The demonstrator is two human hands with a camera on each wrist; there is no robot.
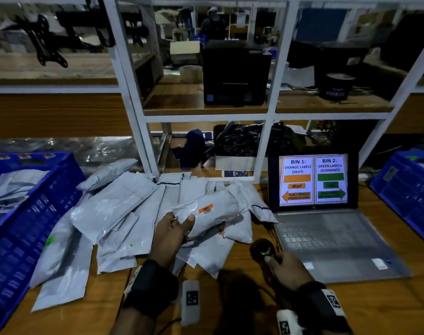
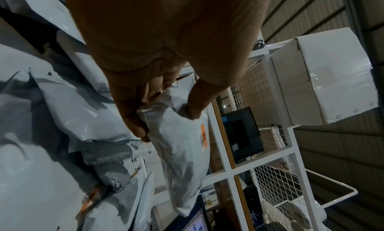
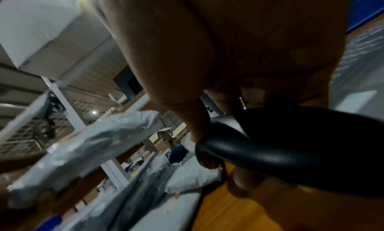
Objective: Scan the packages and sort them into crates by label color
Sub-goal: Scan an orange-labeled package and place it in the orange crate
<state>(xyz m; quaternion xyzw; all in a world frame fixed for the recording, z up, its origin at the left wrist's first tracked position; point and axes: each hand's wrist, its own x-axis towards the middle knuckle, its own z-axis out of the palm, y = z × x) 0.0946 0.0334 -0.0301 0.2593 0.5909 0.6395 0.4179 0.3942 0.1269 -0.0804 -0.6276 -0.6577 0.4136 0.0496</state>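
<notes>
Package [image 1: 207, 212] w/ the orange label [image 1: 205, 208] is up off the desk [image 1: 242, 308], held over the pile of grey mailers [image 1: 123, 213] near the desk's middle. Left hand [image 1: 171, 234] has it pinched at one end only, thumb on top, fingers [image 2: 133, 116] curled under. Right hand [image 1: 284, 264] is wrapped around the scanner [image 1: 263, 250], green light showing, close to the pkg but not touching.

Stuff that could go wrong imo:
- the far end droops bc it's held by one end, so the label tilts away and the scan misses
- plastic is glossy, glare might kill the read
- other orange tags sit in the pile right below, scanner could grab the wrong one
- laptop [image 1: 327, 228] says orange goes to bin 1, arrow pointing left, so prob the left crate [image 1: 36, 209]. Tossing it right = missort.
</notes>
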